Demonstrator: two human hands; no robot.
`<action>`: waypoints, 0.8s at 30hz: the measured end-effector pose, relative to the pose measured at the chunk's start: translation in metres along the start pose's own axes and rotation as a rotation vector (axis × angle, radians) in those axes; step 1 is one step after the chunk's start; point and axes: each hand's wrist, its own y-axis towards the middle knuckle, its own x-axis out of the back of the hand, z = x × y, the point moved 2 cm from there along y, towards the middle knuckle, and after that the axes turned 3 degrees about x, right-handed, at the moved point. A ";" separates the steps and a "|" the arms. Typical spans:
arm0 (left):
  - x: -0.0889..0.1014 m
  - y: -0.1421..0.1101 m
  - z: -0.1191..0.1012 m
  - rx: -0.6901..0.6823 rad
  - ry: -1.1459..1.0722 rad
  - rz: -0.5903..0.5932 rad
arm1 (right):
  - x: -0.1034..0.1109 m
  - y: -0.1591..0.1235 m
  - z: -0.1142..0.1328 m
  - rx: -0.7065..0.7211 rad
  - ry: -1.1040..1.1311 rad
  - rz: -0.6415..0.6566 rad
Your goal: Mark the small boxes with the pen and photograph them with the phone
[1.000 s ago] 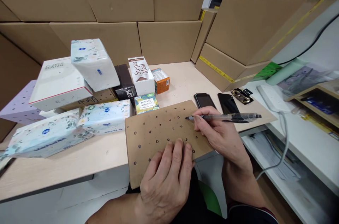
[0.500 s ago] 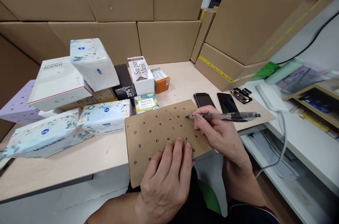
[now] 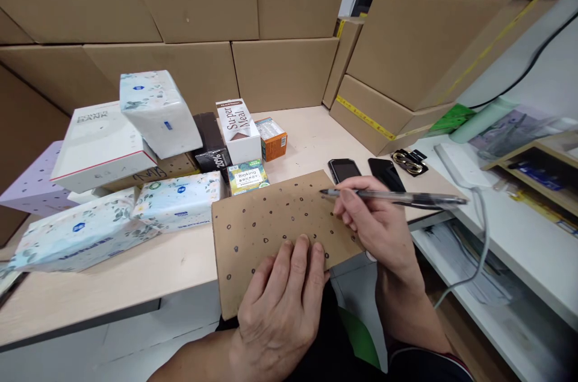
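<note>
The pen (image 3: pixel 392 196) has swung slightly since the earlier frame: its tip is a little farther right on the cardboard sheet (image 3: pixel 253 219), and its back end reaches farther right. The right hand (image 3: pixel 377 222) pinches the pen between thumb and fingers; whether the tip touches the cardboard is hard to tell. The left hand (image 3: pixel 284 303) clamps the sheet's near edge, four fingers on top, thumb tip just showing below. The two hands are apart. The sheet, dotted with small drawn circles, reaches past the front edge of the table (image 3: pixel 180 255).

Just beyond the sheet is the Binking box (image 3: pixel 248 178), with the Super Meal box (image 3: pixel 238 129) and an orange box (image 3: pixel 273 140) behind. To the left, tissue packs (image 3: pixel 180 201) lie beside the power bank box (image 3: pixel 103 144). Near the right hand are two phones (image 3: pixel 344 170) and a coiled cable (image 3: pixel 409 161); large cartons (image 3: pixel 424 44) stand behind.
</note>
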 end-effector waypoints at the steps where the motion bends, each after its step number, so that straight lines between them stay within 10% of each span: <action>1: 0.000 0.000 0.000 0.001 0.000 -0.002 | 0.002 0.001 -0.005 0.001 0.050 -0.090; 6: 0.002 0.001 0.000 -0.014 -0.009 -0.007 | 0.026 0.017 -0.038 0.111 -0.226 -0.300; 14: 0.000 -0.002 0.001 -0.006 -0.014 -0.029 | 0.029 0.047 -0.079 0.301 -1.242 0.438; 24: 0.001 -0.001 0.001 -0.002 -0.014 -0.015 | 0.002 0.052 -0.095 0.249 -1.237 0.656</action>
